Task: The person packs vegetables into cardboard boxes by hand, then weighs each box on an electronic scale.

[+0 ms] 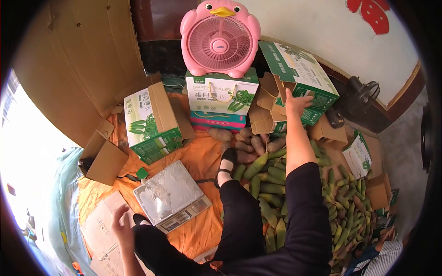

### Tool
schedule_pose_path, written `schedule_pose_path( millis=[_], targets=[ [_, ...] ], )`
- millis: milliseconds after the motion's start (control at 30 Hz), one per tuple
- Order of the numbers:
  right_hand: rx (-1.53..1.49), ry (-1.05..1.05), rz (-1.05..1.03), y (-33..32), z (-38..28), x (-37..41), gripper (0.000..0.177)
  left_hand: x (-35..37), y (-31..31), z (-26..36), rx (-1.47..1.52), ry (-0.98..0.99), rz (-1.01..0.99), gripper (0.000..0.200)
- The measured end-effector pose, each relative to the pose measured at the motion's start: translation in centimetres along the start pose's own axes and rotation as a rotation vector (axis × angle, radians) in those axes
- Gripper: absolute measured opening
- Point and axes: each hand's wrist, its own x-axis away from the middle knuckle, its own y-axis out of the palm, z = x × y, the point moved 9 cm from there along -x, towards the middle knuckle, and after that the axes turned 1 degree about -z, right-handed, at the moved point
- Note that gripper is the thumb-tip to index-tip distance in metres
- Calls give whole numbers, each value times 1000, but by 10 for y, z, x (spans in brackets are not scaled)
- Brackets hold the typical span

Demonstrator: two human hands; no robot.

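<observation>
My right hand reaches forward to a green and white radish carton that lies on its side with its flaps open. The fingers are stretched out against or just in front of the carton's side; contact is hard to tell. Loosely curled and holding nothing, my left hand hovers beside a flat weighing scale with a silvery platform. Between and beyond my legs lies a big heap of green radishes. Another open radish carton stands past the scale.
A pink penguin-shaped fan sits on a closed radish gift box. A small open brown box is at the left. Reddish roots lie by the heap, on an orange sheet. Another person's striped sleeve shows lower right.
</observation>
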Motion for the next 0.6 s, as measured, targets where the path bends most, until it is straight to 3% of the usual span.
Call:
schedule_pose_path(
  millis=[33,67,133,167,200,233,267,333,433,500,600],
  targets=[
    [1,19,21,-3,-7,-2,116,-10,28,15,-69,88,-114,25],
    [-2,57,-22,-7,-14,-1,113,-13,56,53,21,-26,-212,26],
    [27,47,3,-8,-20,-10,106,-11,105,63,-34,214,-396,27],
    [58,38,34,-12,-24,-14,100,-8,125,66,-33,132,-513,27],
    [51,40,23,-17,-30,-14,85,-3,138,62,-70,177,-596,26],
    [54,37,24,-16,-25,-25,85,5,151,57,-106,222,-679,24],
    [90,25,85,-21,-17,-43,81,9,151,54,-103,220,-679,24],
    [122,6,123,-45,-16,-51,69,21,154,41,-370,253,-769,22],
    [115,37,135,-83,9,-80,61,16,142,25,-393,211,-720,21],
    [173,-50,112,-105,33,-111,56,10,136,25,-342,219,-649,19],
    [-5,-11,74,-160,49,-105,47,10,133,27,-311,202,-649,19]
  ],
)
